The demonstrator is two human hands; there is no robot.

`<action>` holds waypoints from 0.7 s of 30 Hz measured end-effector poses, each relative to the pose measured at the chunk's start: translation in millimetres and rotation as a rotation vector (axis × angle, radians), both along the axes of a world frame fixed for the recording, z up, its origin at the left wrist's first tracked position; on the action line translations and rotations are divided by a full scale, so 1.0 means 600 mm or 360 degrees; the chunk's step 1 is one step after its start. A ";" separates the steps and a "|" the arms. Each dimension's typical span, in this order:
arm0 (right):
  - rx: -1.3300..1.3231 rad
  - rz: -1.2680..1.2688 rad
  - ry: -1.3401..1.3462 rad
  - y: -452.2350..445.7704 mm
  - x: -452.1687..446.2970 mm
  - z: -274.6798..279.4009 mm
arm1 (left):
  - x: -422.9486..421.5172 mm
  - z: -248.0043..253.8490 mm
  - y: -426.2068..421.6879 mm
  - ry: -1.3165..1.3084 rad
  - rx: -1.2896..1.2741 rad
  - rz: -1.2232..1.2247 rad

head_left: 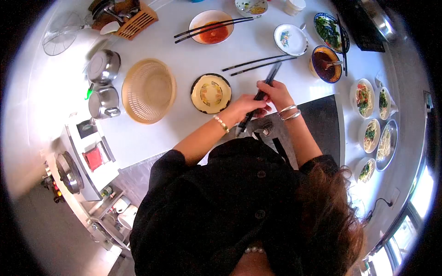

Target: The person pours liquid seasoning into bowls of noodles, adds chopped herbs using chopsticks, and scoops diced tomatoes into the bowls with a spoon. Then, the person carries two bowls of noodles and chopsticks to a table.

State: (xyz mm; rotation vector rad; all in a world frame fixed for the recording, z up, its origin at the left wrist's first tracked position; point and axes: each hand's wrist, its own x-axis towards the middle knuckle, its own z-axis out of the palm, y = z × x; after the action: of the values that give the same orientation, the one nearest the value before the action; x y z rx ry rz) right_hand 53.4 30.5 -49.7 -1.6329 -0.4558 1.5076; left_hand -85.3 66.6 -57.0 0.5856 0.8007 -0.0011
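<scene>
Left hand [246,106], right hand [277,94] both gripping dark slim tool [259,96], likely for steadiness; chopsticks [254,62] just beyond, presumably handy

A bright indoor room, seen from above through a rounded wide-angle view with black corners. A glossy white tabletop [145,145] spans the upper half and continues down the right side. Beyond it, at the right, a pale grey wall [404,172] carries a socket [390,203] with a black cable [378,199]. At the lower right are dark-framed windows [405,238], their panes glowing with daylight. Strong light whitens the far left. At the lower left, a low shelf unit [99,212] holds white containers [128,217], above a dull grey-brown floor [55,234].
</scene>
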 end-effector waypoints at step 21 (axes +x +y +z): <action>-0.0027 -0.0558 0.0411 0.052 0.064 -0.036 | -0.099 -0.009 0.221 -0.0560 0.0084 0.1490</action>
State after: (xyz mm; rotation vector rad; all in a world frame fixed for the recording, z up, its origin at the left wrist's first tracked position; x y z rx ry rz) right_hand 92.0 61.5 -71.5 -1.4170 -0.0122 1.4280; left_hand -145.0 199.4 -62.5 0.2046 0.6676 0.9575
